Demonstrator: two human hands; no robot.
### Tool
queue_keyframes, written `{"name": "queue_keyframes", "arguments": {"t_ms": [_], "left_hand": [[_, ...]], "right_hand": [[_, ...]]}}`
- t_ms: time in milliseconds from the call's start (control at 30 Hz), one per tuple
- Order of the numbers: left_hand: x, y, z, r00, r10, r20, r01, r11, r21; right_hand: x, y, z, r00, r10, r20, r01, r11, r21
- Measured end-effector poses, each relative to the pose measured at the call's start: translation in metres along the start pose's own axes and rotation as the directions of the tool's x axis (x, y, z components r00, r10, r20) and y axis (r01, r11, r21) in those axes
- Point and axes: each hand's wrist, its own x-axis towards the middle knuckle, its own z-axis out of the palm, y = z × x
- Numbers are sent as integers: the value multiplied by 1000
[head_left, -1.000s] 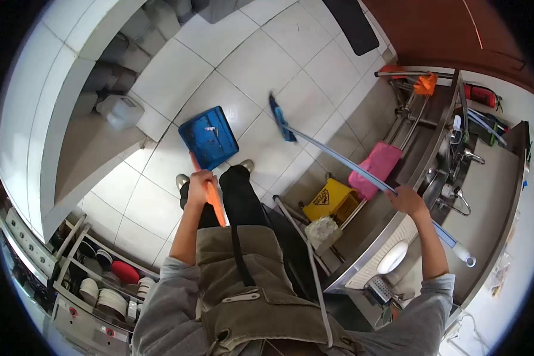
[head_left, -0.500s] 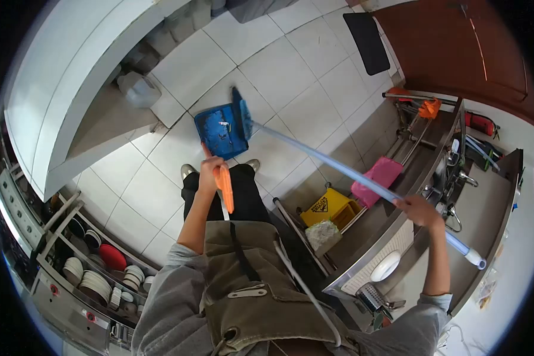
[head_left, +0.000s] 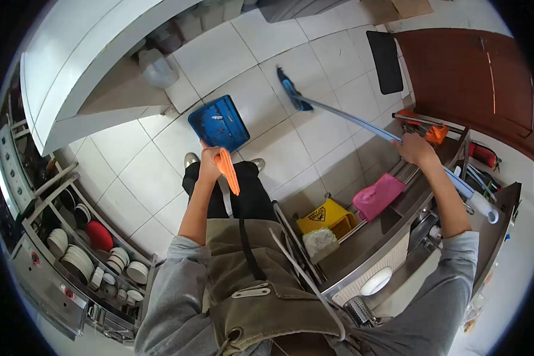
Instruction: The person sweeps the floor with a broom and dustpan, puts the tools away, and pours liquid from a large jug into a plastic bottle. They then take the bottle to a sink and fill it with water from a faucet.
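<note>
A blue dustpan point(head_left: 236, 135) with bits of debris in it rests on the tiled floor. My left hand point(head_left: 210, 164) is closed round its orange handle point(head_left: 228, 172), just above my feet. To the right, my right hand point(head_left: 418, 149) grips the light blue pole point(head_left: 362, 123) of a broom. The blue broom head point(head_left: 292, 92) is on the floor to the right of the dustpan, apart from it.
A dish rack point(head_left: 80, 261) stands at lower left. On the right are a steel sink counter point(head_left: 368, 270), a yellow sign point(head_left: 326, 217) and a pink cloth-like item point(head_left: 378, 197). A dark mat point(head_left: 385, 62) lies near the brown door point(head_left: 466, 77).
The broom head has moved off the dustpan's edge, to the right and away. My right hand has gone up and forward with the pole. The view has shifted slightly.
</note>
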Motion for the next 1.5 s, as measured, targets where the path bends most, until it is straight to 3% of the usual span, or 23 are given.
{"name": "queue_keyframes", "arguments": {"t_ms": [167,233,400,433,467,533,567,600,633,700,733,800,867,900,933,967,1033,1067,1133,1200,1367,1433,1500], "left_hand": [[2,-5,3,999,14,42,-14,1000,10],[0,-11,6,1000,2,30,-3,999,38],[-3,-20,-3,999,-17,52,16,999,30],[-6,-17,-8,987,-128,92,134,989,-60],[-9,-24,-13,987,-126,99,132,990,-57],[-13,-39,-23,992,46,116,-46,999,-5],[-16,-42,-27,989,68,129,-55,993,-101],[-14,-37,-31,989,66,134,-52,993,-101],[-12,-31,-35,980,85,182,-69,993,-93],[-4,-29,-38,945,137,298,-136,990,-24],[1,-21,-36,945,135,299,-133,991,-25],[15,0,-31,892,207,401,-164,976,-140],[16,-46,-1,858,312,408,-316,947,-60],[20,-37,4,873,206,443,-211,977,-38],[22,-23,13,875,97,473,-103,995,-12],[24,-15,18,876,155,456,-188,982,27],[25,-4,22,874,135,466,-160,987,15],[25,1,22,870,118,479,-135,991,1],[21,1,22,865,145,480,-144,989,-39],[16,-7,22,867,264,423,-264,963,-60],[7,-27,-11,886,232,402,-229,972,-55],[0,-2,-31,913,202,354,-212,977,-10],[-12,-4,-33,945,161,285,-178,983,34]], "right_hand": [[-44,-46,2,993,-95,69,96,995,-18],[-61,-67,8,980,-179,89,170,981,94],[-106,-56,9,967,-243,71,236,967,102],[-118,-45,8,977,-202,68,192,972,135],[-130,-34,6,985,-161,66,148,974,169],[-148,-12,-1,976,-96,194,60,981,183],[-159,-2,-4,966,-4,257,-59,970,236],[-167,6,-4,942,81,324,-178,943,280],[-171,12,0,940,81,330,-179,943,280],[-173,27,10,860,294,416,-432,855,288],[-170,40,22,860,294,417,-432,855,286],[-152,63,64,962,211,175,-253,929,270],[-126,63,105,969,218,117,-239,944,227],[-113,61,123,975,218,52,-224,957,185],[-103,51,136,979,192,61,-200,965,172],[-94,37,146,984,167,67,-176,971,161],[-93,8,154,989,55,138,-80,979,185],[-100,-5,146,989,53,139,-79,979,189],[-132,-42,96,949,-21,314,-91,937,338],[-141,-50,111,961,-51,272,-47,938,343],[-175,-30,95,978,-143,150,80,928,365],[-192,-14,54,943,3,333,-125,930,346],[-200,28,51,921,112,374,-220,940,260]]}}
